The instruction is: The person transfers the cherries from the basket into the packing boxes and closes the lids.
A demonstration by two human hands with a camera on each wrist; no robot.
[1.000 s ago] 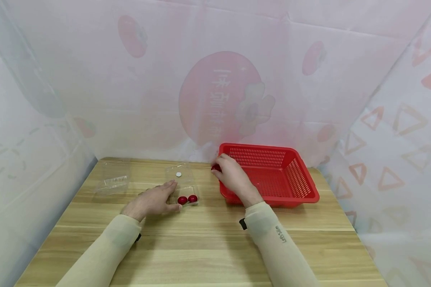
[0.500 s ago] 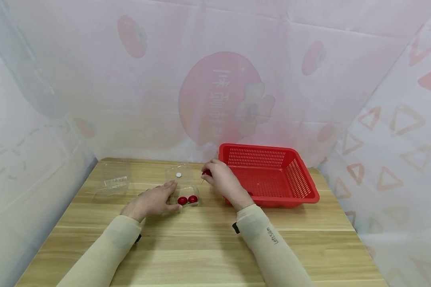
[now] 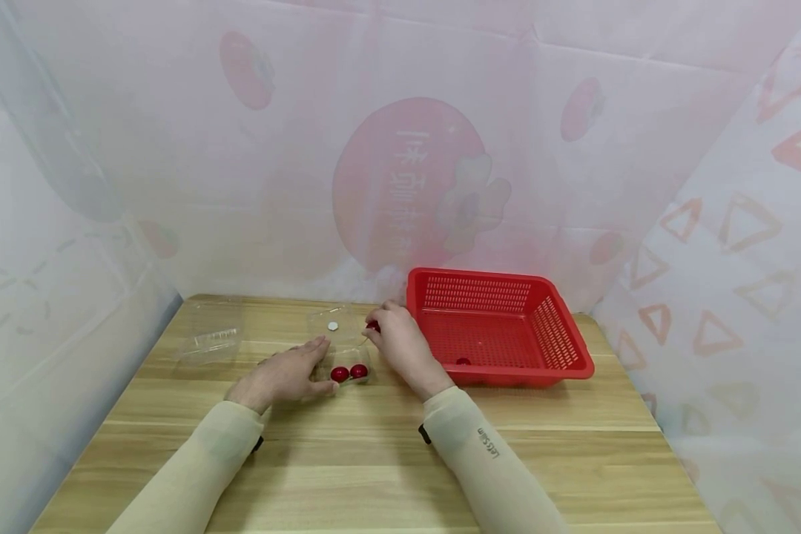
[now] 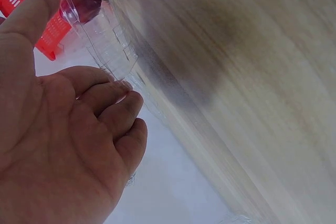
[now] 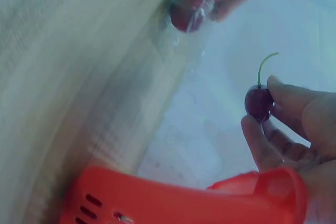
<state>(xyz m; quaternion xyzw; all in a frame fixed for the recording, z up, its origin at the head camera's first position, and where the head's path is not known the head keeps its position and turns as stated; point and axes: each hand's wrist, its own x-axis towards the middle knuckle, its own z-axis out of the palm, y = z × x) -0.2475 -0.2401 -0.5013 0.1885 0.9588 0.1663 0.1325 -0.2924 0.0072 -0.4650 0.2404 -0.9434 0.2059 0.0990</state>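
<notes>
My right hand (image 3: 403,348) pinches a dark red cherry (image 5: 257,102) between thumb and fingertips, its green stem curving upward in the right wrist view. It is just behind and right of a small clear plastic clamshell box (image 3: 347,354), whose lid lies back. Two red cherries, a left one (image 3: 339,374) and a right one (image 3: 358,371), sit along the box's near side. My left hand (image 3: 285,375) rests beside the box with fingers spread, its thumb at the near edge and fingertips at the left side. In the left wrist view the palm (image 4: 58,129) holds nothing.
A red plastic basket (image 3: 483,274) with slotted walls stands to the right; one cherry (image 3: 463,362) shows inside near its front wall. Another clear plastic box (image 3: 210,337) stands at the back left of the wooden table (image 3: 347,460). A printed cloth (image 3: 294,170) hangs behind.
My right hand has moved left from the basket's left rim toward the clamshell box, carrying the cherry. The cherry inside the basket has come into sight. My left hand stays put.
</notes>
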